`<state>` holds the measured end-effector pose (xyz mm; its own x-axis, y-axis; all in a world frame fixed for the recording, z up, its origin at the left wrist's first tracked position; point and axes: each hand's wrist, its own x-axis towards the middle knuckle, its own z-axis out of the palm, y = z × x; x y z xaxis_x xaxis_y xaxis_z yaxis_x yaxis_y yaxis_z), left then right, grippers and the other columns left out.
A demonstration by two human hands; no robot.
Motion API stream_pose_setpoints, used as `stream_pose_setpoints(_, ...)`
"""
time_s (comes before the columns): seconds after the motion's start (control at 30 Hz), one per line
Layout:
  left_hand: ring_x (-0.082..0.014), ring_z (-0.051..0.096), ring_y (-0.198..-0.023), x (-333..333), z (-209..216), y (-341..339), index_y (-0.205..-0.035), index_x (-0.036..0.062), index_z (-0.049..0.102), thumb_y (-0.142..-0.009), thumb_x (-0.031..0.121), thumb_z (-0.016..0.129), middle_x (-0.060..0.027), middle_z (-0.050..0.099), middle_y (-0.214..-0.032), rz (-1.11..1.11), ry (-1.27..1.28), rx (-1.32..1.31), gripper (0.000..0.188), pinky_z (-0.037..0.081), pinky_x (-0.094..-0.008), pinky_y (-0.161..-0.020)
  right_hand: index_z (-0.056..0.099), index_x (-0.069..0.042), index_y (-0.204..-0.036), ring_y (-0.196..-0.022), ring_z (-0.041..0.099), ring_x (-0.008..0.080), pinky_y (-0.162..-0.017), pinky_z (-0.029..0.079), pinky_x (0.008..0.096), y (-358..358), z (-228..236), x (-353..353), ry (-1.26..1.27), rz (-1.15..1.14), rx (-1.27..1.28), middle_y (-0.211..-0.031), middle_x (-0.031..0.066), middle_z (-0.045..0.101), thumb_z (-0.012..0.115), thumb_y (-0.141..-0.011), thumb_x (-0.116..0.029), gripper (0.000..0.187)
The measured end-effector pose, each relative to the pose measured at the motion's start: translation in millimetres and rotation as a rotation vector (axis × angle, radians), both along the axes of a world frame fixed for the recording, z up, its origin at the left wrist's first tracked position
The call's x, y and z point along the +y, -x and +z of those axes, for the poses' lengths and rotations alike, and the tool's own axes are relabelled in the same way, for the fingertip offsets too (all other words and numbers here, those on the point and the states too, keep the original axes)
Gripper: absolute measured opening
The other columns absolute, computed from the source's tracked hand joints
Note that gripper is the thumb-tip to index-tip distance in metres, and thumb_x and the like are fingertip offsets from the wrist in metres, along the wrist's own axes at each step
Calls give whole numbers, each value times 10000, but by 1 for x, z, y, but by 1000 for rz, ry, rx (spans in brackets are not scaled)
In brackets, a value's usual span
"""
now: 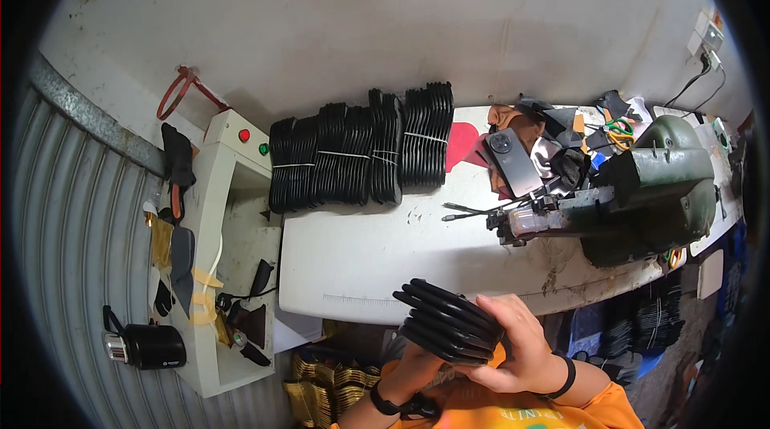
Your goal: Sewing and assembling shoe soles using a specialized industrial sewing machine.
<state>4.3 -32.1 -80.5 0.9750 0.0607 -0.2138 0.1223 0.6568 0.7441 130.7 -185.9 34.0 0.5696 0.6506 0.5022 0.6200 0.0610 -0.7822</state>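
Just in front of the table's near edge I hold a small stack of glossy black padded pieces (449, 325), fanned slightly and tilted. My right hand (520, 342) grips its right end, with the fingers on top and the thumb below. From beneath, my left hand (413, 370) closes round the left part of the stack; most of its fingers are hidden behind it. Bundles of similar black pieces (361, 152), some bound with white string, stand in a row along the back of the white table (345, 256).
A dark green sewing machine (658, 188) takes up the table's right side. Beside it lie a phone (511, 163), fabric scraps and scissors (618, 132). At left stand an open cabinet (210, 269) with red and green buttons and a black flask (152, 347). Gold pieces (329, 385) sit below the table.
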Motion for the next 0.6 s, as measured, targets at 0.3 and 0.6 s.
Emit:
stream_pose_setpoints(0.3, -192, 568, -1249, 33, 32, -4, -1501, 6, 385, -939, 226, 727, -106, 584, -1365, 56, -867, 113, 694, 423, -313, -1085, 600, 16, -1245, -771, 681, 284, -707, 524, 353, 5, -16, 5, 142, -140, -202, -1012, 131, 715, 841, -690, -216, 648)
stream_pose_setpoints(0.6, -262, 433, -1425, 75, 82, 48, -1569, -45, 266, -980, 470, 642, -180, 405, -1558, -15, 346, -91, 867, 363, -397, -1172, 657, -256, -1180, -1093, 646, 191, -842, 497, 341, -2, -32, 36, 80, 183, -825, -1271, -37, 683, 611, -958, -199, 234)
